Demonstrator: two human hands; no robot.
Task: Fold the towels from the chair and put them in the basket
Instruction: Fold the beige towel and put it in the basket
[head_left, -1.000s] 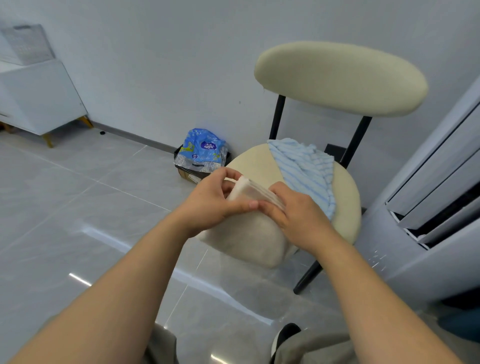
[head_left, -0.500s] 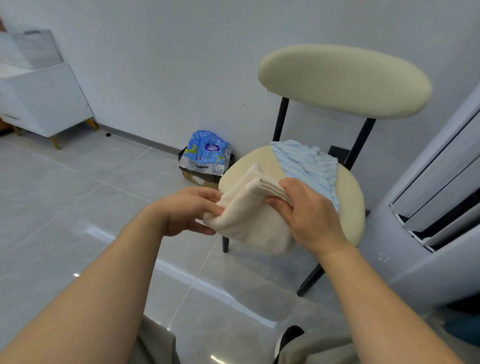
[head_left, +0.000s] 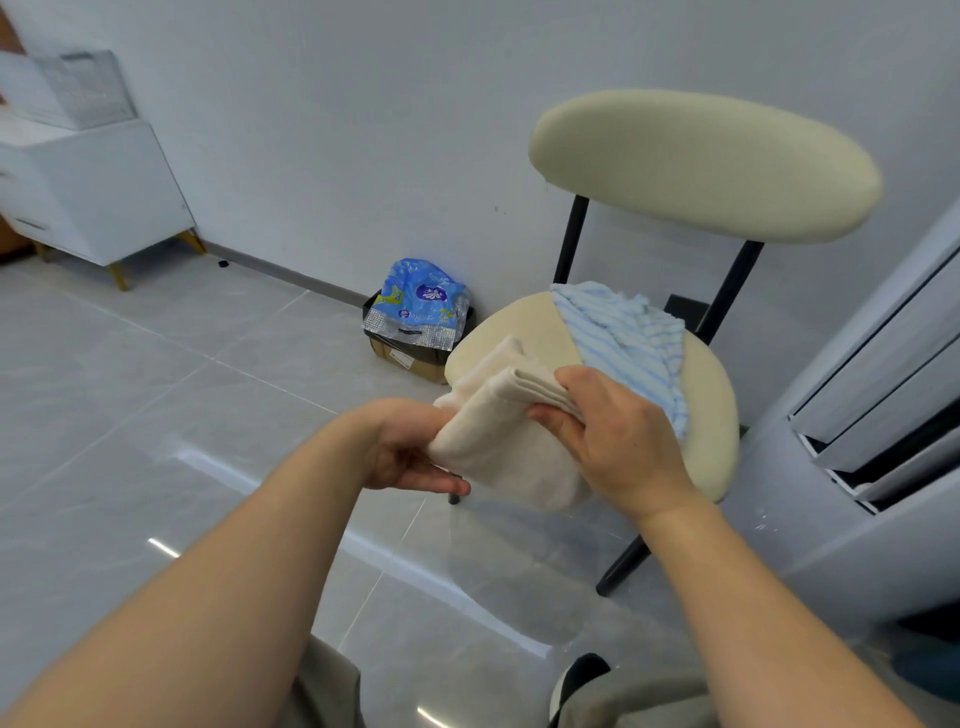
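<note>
A folded cream towel (head_left: 506, 441) hangs in the air in front of the chair seat. My right hand (head_left: 613, 441) pinches its folded top edge from the right. My left hand (head_left: 410, 452) cups its lower left side from beneath, palm up, fingers under the cloth. A light-blue striped towel (head_left: 621, 343) lies crumpled on the cream round seat of the chair (head_left: 524, 332), toward the back right. The chair has black legs and an oval cream backrest. No basket is in view.
A blue plastic package (head_left: 421, 301) sits in a small box on the floor left of the chair. A white cabinet (head_left: 98, 192) stands at the far left by the wall. A white louvred unit (head_left: 883, 405) stands at the right. Grey tiled floor lies below.
My left hand has slid off the top of the cream towel and down to its lower left side, turning palm up. My right hand keeps its pinch on the folded edge.
</note>
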